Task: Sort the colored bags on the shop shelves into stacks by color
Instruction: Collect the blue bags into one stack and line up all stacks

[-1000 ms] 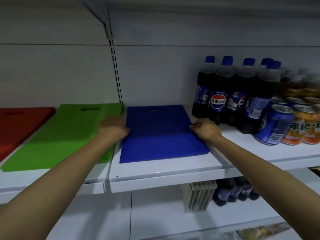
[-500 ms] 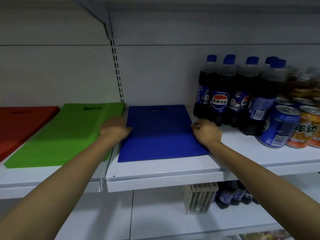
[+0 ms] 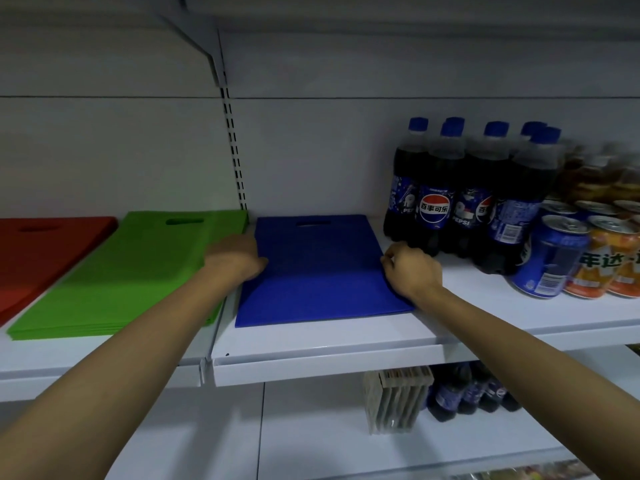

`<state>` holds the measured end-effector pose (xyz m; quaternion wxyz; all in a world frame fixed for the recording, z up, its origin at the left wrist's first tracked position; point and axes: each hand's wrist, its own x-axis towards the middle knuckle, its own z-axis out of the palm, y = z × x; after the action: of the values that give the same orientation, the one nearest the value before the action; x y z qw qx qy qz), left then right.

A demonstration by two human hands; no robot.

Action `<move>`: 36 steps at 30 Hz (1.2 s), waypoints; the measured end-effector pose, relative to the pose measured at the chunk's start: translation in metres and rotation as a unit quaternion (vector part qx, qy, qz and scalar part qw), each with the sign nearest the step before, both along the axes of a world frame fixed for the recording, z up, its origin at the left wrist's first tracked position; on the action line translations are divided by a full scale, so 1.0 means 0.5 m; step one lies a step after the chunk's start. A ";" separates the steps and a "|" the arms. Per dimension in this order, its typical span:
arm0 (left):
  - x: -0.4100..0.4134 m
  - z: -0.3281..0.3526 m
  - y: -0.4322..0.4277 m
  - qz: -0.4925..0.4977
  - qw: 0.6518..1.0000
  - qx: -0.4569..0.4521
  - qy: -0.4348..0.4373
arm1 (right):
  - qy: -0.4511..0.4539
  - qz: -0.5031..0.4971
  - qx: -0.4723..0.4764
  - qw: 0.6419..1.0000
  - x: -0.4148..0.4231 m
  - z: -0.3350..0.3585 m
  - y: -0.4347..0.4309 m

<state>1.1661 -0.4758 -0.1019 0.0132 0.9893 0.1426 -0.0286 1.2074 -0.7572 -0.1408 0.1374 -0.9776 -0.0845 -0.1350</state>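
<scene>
The flat stack of blue fabric bags [image 3: 318,271] lies on the white metal shelf [image 3: 329,344], between a green bag stack [image 3: 131,271] on its left and dark cola bottles [image 3: 450,202] on its right. The left hand [image 3: 235,258] meets its left edge, and whether its hidden fingers grip cannot be told. The right hand [image 3: 410,270] pinches the right edge with curled fingers. Squaring this stack seems the step in hand; next, both hands should let go without dragging it.

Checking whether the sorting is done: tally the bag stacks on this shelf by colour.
red stack: 1
green stack: 1
blue stack: 1
Total: 3 stacks, each a single colour on top.
</scene>
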 end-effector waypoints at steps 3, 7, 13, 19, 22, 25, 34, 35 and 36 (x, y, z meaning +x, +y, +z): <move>-0.007 0.005 0.004 -0.007 1.000 -0.016 -0.007 | 0.027 0.011 0.020 0.999 0.005 0.005 -0.008; -0.044 0.016 0.005 -0.117 0.990 -0.001 -0.079 | -0.016 0.062 0.050 0.997 -0.014 0.018 -0.024; -0.124 -0.010 -0.043 -0.345 0.937 -0.045 -0.002 | 0.035 0.295 0.031 0.954 -0.106 0.041 0.000; -0.117 -0.024 -0.045 -0.342 0.937 -0.065 -0.006 | 0.012 0.313 -0.051 0.948 -0.114 0.020 0.016; -0.117 -0.022 -0.046 -0.344 0.937 -0.064 -0.008 | 0.009 0.321 -0.067 0.945 -0.107 0.017 0.015; -0.117 -0.024 -0.045 -0.345 0.937 -0.064 -0.011 | 0.007 0.325 -0.067 0.943 -0.106 0.011 0.016; -0.109 -0.016 -0.051 -0.335 0.941 -0.032 0.029 | 0.026 0.328 -0.102 0.939 -0.116 0.020 0.023; -0.106 -0.009 -0.055 -0.330 0.943 -0.037 0.033 | 0.032 0.323 -0.097 0.941 -0.117 0.028 0.029; -0.102 0.000 -0.057 -0.326 0.944 -0.038 0.031 | 0.040 0.317 -0.088 0.944 -0.115 0.037 0.037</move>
<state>1.1150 -0.5044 -0.1021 0.0361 0.9791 -0.1884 -0.0674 1.1500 -0.7389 -0.1221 0.0899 -0.9130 -0.3960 -0.0375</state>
